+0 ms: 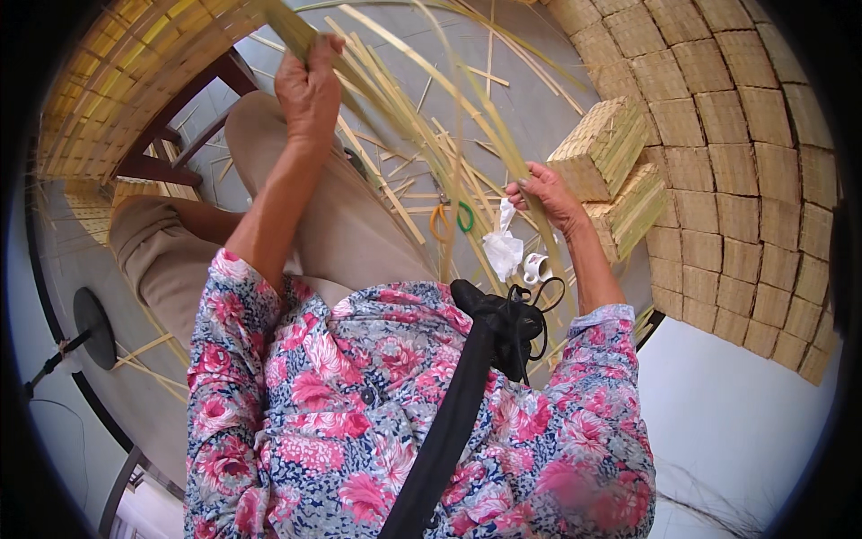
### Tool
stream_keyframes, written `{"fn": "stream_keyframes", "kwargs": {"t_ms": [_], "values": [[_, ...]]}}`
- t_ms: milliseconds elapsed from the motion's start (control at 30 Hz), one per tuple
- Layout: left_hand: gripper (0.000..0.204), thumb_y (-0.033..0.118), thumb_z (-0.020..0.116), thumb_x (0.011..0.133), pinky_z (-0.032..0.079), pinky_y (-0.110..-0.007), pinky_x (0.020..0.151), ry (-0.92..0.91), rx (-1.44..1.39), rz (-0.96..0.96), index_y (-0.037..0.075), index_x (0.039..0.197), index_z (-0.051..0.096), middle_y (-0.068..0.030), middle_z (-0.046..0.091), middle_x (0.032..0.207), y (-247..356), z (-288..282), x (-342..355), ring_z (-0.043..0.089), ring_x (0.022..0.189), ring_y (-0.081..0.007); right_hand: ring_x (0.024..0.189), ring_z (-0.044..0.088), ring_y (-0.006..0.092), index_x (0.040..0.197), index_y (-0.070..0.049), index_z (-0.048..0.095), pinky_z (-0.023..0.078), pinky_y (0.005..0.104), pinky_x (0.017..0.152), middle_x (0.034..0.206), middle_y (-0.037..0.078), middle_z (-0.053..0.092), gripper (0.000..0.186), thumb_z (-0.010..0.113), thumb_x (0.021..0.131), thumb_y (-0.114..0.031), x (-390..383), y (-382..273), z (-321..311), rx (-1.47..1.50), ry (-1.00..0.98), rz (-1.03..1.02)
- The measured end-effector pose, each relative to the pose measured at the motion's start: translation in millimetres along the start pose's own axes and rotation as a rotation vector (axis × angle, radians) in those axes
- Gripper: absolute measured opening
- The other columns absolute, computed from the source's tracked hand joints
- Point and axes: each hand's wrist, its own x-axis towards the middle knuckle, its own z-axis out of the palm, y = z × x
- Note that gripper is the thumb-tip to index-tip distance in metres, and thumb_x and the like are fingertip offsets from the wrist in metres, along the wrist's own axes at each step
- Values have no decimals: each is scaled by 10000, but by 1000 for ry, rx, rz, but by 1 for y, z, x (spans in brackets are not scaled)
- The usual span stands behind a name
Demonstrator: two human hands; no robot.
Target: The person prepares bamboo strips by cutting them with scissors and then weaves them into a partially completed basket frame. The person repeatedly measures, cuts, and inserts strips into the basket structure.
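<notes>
My left hand (307,94) is raised at the upper left, closed on a broad olive-green strip (287,25) that runs out of the top of the view. My right hand (546,193), farther right and lower, grips long pale-green strips (492,121); where their far ends lie is hard to follow. Between my hands, on the grey floor, are many loose pale strips (386,184) and two tool handles, one orange (438,222) and one green (465,216). Just below my right hand lie crumpled white paper (501,251) and a small white round object (536,268).
Woven blocks (584,166) are stacked beside my right arm, before many stacked woven pieces (732,171). Woven work (117,67) and a dark wooden frame (157,162) stand left. My bent legs (323,225) occupy the middle-left. A black disc stand (92,328) is at lower left.
</notes>
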Motion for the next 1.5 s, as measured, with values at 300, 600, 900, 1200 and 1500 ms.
{"fn": "stream_keyframes", "kwargs": {"t_ms": [300,600,900,1200,1500], "values": [[222,127,444,1023,538,-382,845,117,-15,-618,-26,1156,534,-169,641,1063,-8,-31,37,668,970,-270,611,616,102,1157,-54,554,532,277,553,779,47,647,282,597,879,-43,90,76,14,-36,201,61],[239,136,455,1013,481,-417,972,-199,63,-1002,-5,1168,570,-168,644,1159,26,-33,8,610,1156,-274,622,648,217,1136,-87,610,524,357,595,828,121,685,366,663,792,-196,191,167,56,-690,311,187],[230,136,454,1029,479,-422,988,-87,63,-1178,8,1163,590,-162,645,1170,34,-24,12,607,1166,-282,1025,631,427,1228,-101,475,506,516,858,1101,238,645,548,747,766,-213,199,148,91,-890,473,259],[248,144,428,1040,495,-457,987,-22,59,-1173,-6,1185,562,-169,639,1161,41,-12,15,612,1158,-301,1060,608,409,1142,-73,565,516,507,845,1169,193,578,470,766,747,-227,202,153,92,-978,502,239],[243,133,417,1030,508,-444,973,-58,90,-1181,-15,1163,556,-174,646,1133,35,-15,13,624,1120,-288,942,660,410,1058,-53,661,512,503,819,999,218,695,339,616,769,-224,198,152,64,-966,448,197]]}}
